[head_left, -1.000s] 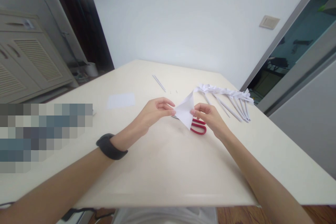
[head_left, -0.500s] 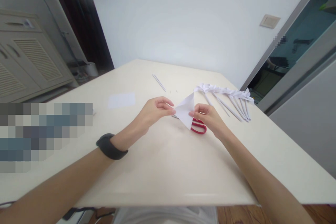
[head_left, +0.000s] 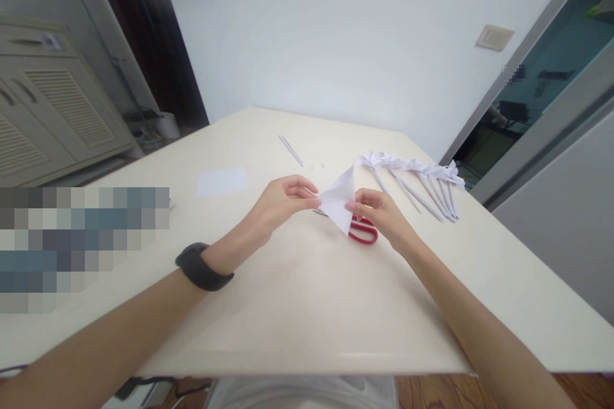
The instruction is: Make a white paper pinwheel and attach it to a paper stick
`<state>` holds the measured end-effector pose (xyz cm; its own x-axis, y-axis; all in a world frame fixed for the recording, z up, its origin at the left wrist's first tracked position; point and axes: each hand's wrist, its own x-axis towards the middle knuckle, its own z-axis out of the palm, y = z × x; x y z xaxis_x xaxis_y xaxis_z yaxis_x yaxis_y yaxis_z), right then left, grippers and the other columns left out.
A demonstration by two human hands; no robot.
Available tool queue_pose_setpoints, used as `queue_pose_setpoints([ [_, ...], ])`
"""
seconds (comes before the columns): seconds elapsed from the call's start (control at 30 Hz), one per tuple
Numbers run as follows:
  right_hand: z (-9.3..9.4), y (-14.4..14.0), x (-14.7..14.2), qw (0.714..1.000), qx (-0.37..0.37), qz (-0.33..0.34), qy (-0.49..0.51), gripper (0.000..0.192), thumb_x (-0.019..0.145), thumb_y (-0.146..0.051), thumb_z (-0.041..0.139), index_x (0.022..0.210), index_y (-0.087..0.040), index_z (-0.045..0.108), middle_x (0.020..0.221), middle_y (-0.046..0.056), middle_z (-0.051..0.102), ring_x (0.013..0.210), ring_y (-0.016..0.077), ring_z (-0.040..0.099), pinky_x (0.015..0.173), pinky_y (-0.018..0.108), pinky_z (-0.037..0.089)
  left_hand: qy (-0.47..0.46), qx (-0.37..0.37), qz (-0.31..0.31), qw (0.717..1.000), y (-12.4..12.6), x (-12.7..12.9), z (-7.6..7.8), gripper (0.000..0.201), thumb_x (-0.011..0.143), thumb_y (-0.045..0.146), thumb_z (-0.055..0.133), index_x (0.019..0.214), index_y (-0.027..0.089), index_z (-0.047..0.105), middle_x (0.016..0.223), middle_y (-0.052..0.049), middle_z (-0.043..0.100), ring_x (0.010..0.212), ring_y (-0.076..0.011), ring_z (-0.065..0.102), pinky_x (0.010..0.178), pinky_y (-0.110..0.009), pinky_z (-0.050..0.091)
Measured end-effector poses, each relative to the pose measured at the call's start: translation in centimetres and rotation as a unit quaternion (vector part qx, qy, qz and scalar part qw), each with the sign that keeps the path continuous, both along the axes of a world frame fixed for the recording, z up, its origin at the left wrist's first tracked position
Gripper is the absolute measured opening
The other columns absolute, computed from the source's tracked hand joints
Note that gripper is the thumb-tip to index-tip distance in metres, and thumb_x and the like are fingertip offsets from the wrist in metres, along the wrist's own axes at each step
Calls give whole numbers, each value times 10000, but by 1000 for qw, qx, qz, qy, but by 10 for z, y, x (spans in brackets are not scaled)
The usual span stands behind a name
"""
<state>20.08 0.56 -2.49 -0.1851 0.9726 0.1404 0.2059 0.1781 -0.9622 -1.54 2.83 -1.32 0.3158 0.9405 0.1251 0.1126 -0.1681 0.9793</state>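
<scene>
The paper (head_left: pixel 338 203) is held above the table (head_left: pixel 297 307) middle, pinched between left hand (head_left: pixel 281 204) and right hand (head_left: pixel 384 214); edges should be aligned before the crease is pressed.

The folded sheet (head_left: pixel 339 203) pinched between the left hand (head_left: pixel 281 202) and right hand (head_left: pixel 384 214) is thin white paper, matt and crisp at its creases. The scissors (head_left: pixel 363 231) beneath show glossy red plastic handles. The surface (head_left: pixel 307 307) is cream, smooth, with a soft sheen. The rolled sticks (head_left: pixel 422 188) are white matt paper. The wristband (head_left: pixel 201 266) looks like dull black rubber or plastic. The flat slip (head_left: pixel 221 181) is pale matt paper.
</scene>
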Motion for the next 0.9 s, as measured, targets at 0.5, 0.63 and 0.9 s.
queue_pose_setpoints([
  [0.5,-1,1,-1,1000,-7,-6,-7,257,728,-342,662,649,-166,494,644,-32,495,591,87,424,567,235,320,-7,5,9,1000,5,-2,-2,231,656,294,739,814,185,611,745,-3,662,747,-165,626,697,-270,427],
  [0.63,-2,1,-1,1000,4,-11,1,265,732,-351,658,649,-172,482,630,-38,482,577,86,409,552,233,305,-11,4,4,1000,5,-2,-1,233,660,299,740,818,187,612,742,2,660,742,-158,621,693,-263,420],
  [0.9,-5,2,-2,1000,-21,12,1,270,737,-404,650,692,-174,516,653,-32,501,592,93,432,561,234,320,-7,-2,14,1000,6,-2,-1,214,663,286,735,803,182,612,743,-1,653,729,-151,607,670,-258,405],
])
